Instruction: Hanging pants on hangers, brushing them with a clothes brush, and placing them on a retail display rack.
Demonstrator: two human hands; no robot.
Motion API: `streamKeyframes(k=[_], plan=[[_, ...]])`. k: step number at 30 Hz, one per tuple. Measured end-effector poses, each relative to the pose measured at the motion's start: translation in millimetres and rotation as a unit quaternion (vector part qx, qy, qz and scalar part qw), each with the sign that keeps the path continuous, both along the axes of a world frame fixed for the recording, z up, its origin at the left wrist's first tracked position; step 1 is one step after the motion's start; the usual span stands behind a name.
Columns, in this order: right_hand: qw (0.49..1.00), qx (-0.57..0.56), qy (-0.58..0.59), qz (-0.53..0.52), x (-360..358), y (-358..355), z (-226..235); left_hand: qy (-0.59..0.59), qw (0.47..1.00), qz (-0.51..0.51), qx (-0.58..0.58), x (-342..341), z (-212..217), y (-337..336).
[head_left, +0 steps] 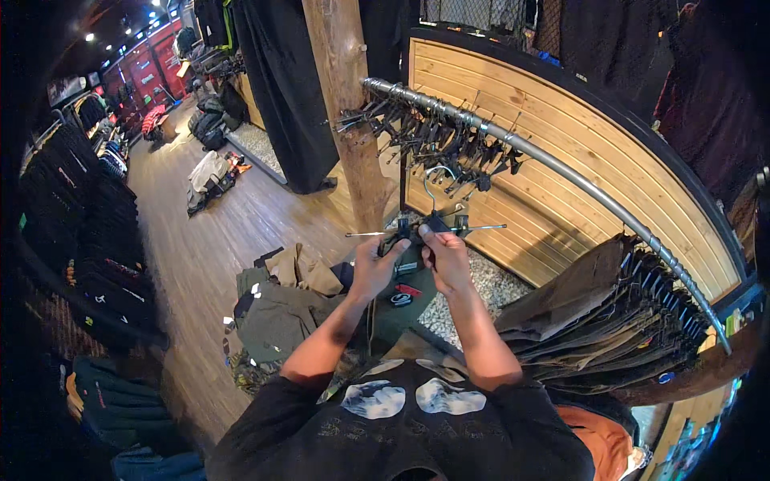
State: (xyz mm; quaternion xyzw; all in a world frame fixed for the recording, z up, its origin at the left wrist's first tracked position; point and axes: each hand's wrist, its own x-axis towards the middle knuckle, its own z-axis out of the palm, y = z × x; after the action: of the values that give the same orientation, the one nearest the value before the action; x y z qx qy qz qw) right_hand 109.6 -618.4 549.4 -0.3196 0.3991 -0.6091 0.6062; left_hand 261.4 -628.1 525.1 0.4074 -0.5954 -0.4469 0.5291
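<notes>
While the left hand (375, 268) and right hand (449, 260) pinch it from either side, 1 hanger (434, 217) with silvery hook (430, 188), thin bar (488, 227) and black clips (403, 228) sits between them, in front of 1 metal rail (571, 167) and 1 wooden post (366, 167).

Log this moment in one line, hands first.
left hand: at clip hanger | right hand: pinching clip hanger | rail: hangers, garments

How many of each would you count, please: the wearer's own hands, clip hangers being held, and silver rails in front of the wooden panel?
Left hand and right hand: 2
Held clip hanger: 1
Silver rail before the wooden panel: 1
Total: 4
</notes>
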Motion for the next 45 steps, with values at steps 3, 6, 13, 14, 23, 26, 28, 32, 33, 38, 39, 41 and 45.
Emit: streamKeyframes(k=[3,6,13,14,23,26,28,32,33,38,39,41,45], plan=[[0.999,-0.008,-0.036,0.020,2,0,2,0.075,0.997,0.018,-0.030,-2,-1,0],[0.996,-0.021,-0.084,0.008,5,0,-2,0.049,0.998,0.031,-0.033,-5,5,3],[0.983,-0.041,-0.176,-0.035,10,2,0,0.067,0.995,0.064,-0.043,-9,14,9],[0.983,-0.042,-0.176,-0.035,12,1,0,0.058,0.996,0.059,-0.033,-9,16,11],[0.956,-0.067,-0.281,-0.057,11,-17,-11,0.183,0.982,0.039,-0.030,-11,-6,-15],[0.993,0.068,0.058,0.079,-14,-6,18,0.206,0.978,0.008,0.017,8,-12,-26],[0.956,0.072,0.256,0.127,-23,11,40,0.176,0.984,0.006,0.015,23,-13,-30],[0.833,-0.195,0.518,0.022,-1,24,66,0.141,0.987,-0.051,0.056,27,12,-21],[0.744,-0.408,0.522,-0.093,3,19,69,0.139,0.987,-0.056,0.058,26,18,-19],[0.648,-0.406,0.641,-0.070,-1,-6,67,-0.037,0.997,-0.044,-0.041,29,30,-19],[0.708,-0.349,0.613,-0.027,-2,-9,66,-0.035,0.998,-0.042,-0.042,31,36,-18],[0.761,-0.289,0.580,0.019,-3,-11,67,-0.086,0.992,-0.083,-0.031,37,50,-12],[0.818,-0.219,0.527,0.067,-8,-16,67,-0.076,0.988,-0.133,-0.013,46,45,-9]])
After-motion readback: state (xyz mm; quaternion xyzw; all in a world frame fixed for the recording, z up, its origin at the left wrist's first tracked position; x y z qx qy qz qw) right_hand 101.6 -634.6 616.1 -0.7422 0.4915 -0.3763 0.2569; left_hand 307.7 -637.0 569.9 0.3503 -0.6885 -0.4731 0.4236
